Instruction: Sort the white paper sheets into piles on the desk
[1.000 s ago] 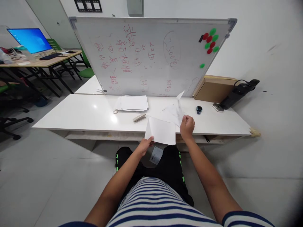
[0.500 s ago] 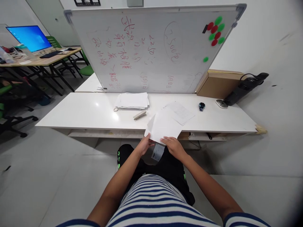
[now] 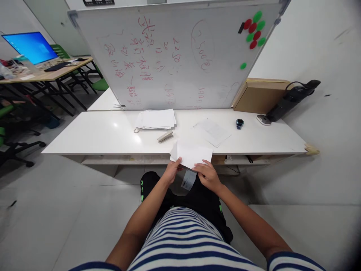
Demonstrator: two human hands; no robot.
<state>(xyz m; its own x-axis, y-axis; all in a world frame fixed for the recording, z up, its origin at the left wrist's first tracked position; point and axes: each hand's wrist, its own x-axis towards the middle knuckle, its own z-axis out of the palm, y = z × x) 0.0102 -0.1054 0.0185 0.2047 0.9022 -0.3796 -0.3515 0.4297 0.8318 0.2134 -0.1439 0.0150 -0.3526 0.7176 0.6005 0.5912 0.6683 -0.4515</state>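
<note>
My left hand (image 3: 172, 171) pinches the lower left part of a white sheet of paper (image 3: 194, 153), thumb on top. One left corner of the paper is folded up. At the lower right edge of the paper is my right hand (image 3: 208, 175), its fingers lying over the paper and its thumb hidden. The paper is held tilted at the desk's front edge, above my lap. Just beyond it on the desk lies a light grey stapler (image 3: 165, 136). Farther right, a thin printed sheet (image 3: 214, 131) rests flat on the desk.
On the white desk (image 3: 98, 131) are a stack of papers (image 3: 155, 118), a watch (image 3: 239, 123), a mouse (image 3: 263, 119), a black bottle (image 3: 291, 101) and a cardboard box (image 3: 259, 96). A whiteboard (image 3: 180, 86) stands behind them. At left is another table with a monitor (image 3: 31, 47).
My right hand has let go of the thin sheet at the right, which now lies flat, and has come left onto the white paper. The paper has tilted and drawn back toward me.
</note>
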